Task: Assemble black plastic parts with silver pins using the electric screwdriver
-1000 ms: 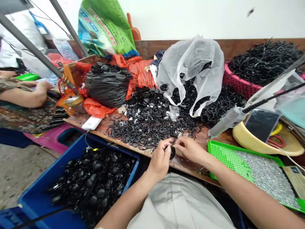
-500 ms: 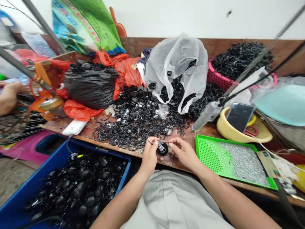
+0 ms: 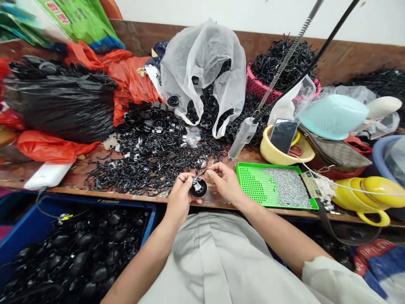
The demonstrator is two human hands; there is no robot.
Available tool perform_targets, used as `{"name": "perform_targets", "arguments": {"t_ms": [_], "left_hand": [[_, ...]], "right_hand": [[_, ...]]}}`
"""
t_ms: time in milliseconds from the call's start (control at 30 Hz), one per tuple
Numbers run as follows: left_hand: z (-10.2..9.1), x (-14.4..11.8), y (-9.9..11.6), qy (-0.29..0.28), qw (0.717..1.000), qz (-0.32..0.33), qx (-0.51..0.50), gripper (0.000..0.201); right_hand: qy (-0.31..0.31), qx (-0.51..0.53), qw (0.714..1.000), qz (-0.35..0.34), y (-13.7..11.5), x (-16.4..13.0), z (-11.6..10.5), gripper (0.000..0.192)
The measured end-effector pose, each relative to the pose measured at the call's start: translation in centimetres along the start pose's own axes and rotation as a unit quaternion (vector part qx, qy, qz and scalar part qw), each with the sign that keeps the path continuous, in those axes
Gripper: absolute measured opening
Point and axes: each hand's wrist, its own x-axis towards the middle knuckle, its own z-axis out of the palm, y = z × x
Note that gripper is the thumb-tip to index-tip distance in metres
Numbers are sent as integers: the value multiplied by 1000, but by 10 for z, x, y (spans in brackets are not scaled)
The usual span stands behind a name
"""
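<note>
Green sack — red lettering, seemingly unreadable blur

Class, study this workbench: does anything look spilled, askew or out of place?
Yes. Small black clips lie in a loose heap spilled across the bench, not in a container. A phone is propped tilted inside a yellow bowl, an odd spot among the parts.
</note>
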Motion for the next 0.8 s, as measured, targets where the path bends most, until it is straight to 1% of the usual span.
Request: {"name": "perform_targets", "arguments": {"t_ms": [100, 133, 167, 233, 300, 333, 400, 467, 533, 567, 633, 700, 767, 800], "left_hand": [[-4, 2, -2, 39, 998, 27, 30, 32], [-5, 3, -3, 44, 998, 33, 42, 32], [-7, 4, -4, 45, 997, 35, 52, 31], [-8, 5, -6, 36, 997, 33, 64, 30], [-8, 5, -8, 31, 996, 32, 72, 30], [-8, 5, -8, 29, 996, 30, 75, 31], [-7, 5, -9, 25, 996, 26, 79, 32], [-7, 4, -10, 20, 996, 18, 83, 31], [-7, 3, -11, 20, 996, 11, 84, 30], [-8, 2, -11, 25, 996, 11, 88, 28], [-12, 3, -13, 46, 993, 27, 108, 26], [-19, 5, -14, 78, 984, 67, 143, 23], [-27, 9, -15, 114, 971, 117, 177, 22], [-31, 12, -16, 132, 964, 137, 187, 21]], "right_hand": [[46, -71, 995, -53, -10, -1, -6, 20], [46, -91, 992, -75, -15, -2, -8, 20], [32, -113, 988, -97, -19, -4, -8, 19], [-31, -171, 976, -133, -26, -7, -7, 19], [-95, -242, 954, -150, -29, -9, -5, 20], [-115, -276, 942, -152, -29, -10, -3, 21], [-132, -334, 920, -155, -28, -12, -1, 23], [-135, -377, 901, -165, -26, -15, 1, 25], [-139, -404, 885, -184, -23, -19, 4, 25], [-141, -407, 882, -191, -23, -22, 5, 26], [-154, -379, 891, -196, -20, -26, 8, 27], [-192, -315, 913, -175, -17, -22, 7, 31], [-224, -279, 924, -137, -13, -9, 3, 34], [-227, -291, 922, -119, -11, 1, -1, 33]]}}
